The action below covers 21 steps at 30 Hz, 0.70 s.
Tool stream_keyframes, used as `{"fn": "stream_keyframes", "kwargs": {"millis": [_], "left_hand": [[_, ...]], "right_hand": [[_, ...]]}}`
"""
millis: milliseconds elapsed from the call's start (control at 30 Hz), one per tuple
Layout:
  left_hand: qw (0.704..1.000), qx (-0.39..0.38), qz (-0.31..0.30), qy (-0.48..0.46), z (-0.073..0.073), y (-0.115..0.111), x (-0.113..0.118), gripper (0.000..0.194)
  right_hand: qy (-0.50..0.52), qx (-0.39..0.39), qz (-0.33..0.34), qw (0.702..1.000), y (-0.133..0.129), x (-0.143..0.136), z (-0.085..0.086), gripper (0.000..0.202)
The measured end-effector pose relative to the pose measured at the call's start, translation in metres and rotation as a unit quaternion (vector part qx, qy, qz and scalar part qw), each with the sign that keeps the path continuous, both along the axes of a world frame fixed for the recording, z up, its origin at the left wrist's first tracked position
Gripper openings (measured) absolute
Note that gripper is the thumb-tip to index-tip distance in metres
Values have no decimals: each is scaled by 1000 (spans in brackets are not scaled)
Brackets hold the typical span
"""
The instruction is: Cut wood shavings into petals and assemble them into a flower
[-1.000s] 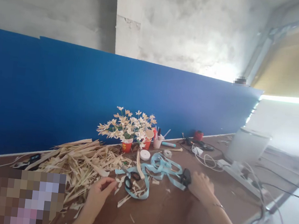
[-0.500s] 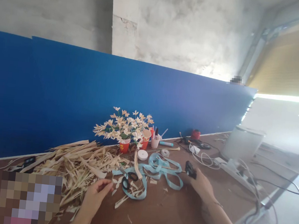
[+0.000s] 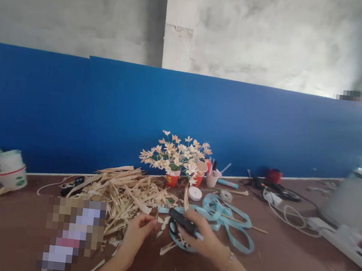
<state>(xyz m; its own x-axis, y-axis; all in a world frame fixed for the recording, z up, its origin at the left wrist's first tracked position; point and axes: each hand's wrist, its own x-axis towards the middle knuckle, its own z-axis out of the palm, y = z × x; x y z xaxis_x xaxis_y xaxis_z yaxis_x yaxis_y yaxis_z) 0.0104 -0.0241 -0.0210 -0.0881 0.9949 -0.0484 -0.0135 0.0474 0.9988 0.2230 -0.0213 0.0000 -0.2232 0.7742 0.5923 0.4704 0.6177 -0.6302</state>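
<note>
While gripped, black tool (image 3: 183,222) lies across right hand (image 3: 204,241) fingers (image 3: 195,220).

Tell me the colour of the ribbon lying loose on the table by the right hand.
Light blue ribbon, seen clearly in the head view beside the right hand.

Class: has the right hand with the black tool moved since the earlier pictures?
Yes. The right hand carried the black tool leftward across the blue ribbon, toward the straw pile.
</note>
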Motion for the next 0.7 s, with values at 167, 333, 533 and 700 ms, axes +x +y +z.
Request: {"fn": "stream_keyframes", "kwargs": {"millis": [167,333,533,700], "left_hand": [[999,40,-12,-4,-6,1,-1,22],[996,49,-42,56,-5,0,1,18],[994,46,-79,65,-1,-4,5,12],[994,51,-86,49,-5,-4,5,11]], "right_hand": [[118,-208,10,971,19,-52,-3,22],[177,-287,30,941,23,-66,-9,27],[200,-315,55,926,16,-62,-11,26],[243,-338,41,909,16,-63,-16,30]]}}
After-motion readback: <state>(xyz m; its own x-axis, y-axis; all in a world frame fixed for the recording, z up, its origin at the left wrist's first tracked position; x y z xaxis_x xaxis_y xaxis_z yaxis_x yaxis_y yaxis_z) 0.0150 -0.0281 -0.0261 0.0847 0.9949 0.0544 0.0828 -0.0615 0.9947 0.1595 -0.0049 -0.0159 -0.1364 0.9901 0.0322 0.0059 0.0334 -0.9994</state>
